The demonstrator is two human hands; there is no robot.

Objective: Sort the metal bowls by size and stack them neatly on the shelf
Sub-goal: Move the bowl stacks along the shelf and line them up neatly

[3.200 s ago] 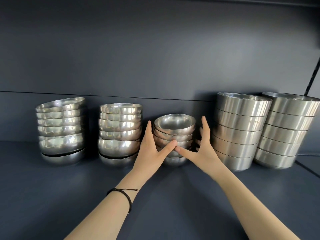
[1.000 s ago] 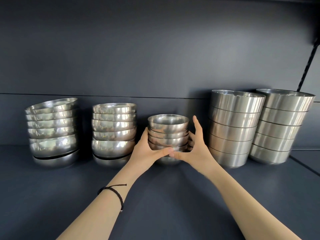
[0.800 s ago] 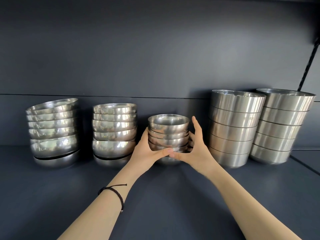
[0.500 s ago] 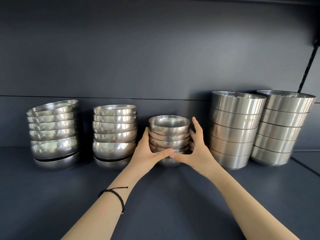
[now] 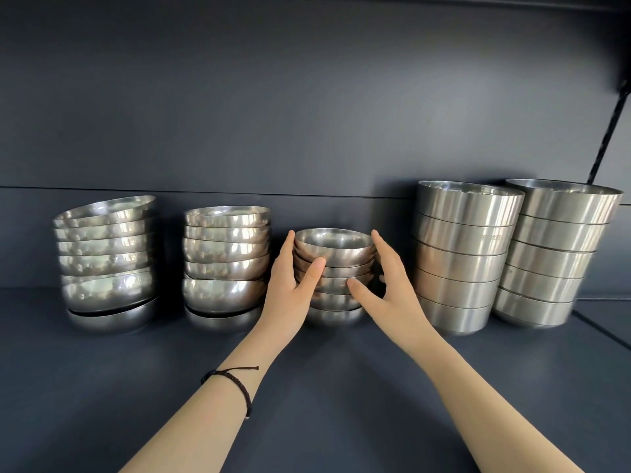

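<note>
A stack of several small metal bowls (image 5: 336, 249) stands in the middle of the dark shelf (image 5: 324, 387). My left hand (image 5: 290, 291) cups its left side, fingers up along the rims and thumb across the front of the upper bowls. On the stack's right side my right hand (image 5: 389, 285) mirrors that hold, with its thumb on a middle bowl. The thumbs are apart. To the left stand two stacks of wider round bowls (image 5: 106, 261) (image 5: 225, 257). Two tall stacks of straight-sided bowls (image 5: 461, 254) (image 5: 553, 250) stand at the right.
The far-left stack's top bowls tilt to the left. A dark back panel (image 5: 307, 114) closes the shelf behind the stacks. A black bracket (image 5: 611, 131) runs down at the far right. The gaps beside the small stack are about a hand wide.
Both hands have slid up from the base of the small stack to its upper bowls. The thumbs, which met at the front, have parted. The stack stays in its place.
</note>
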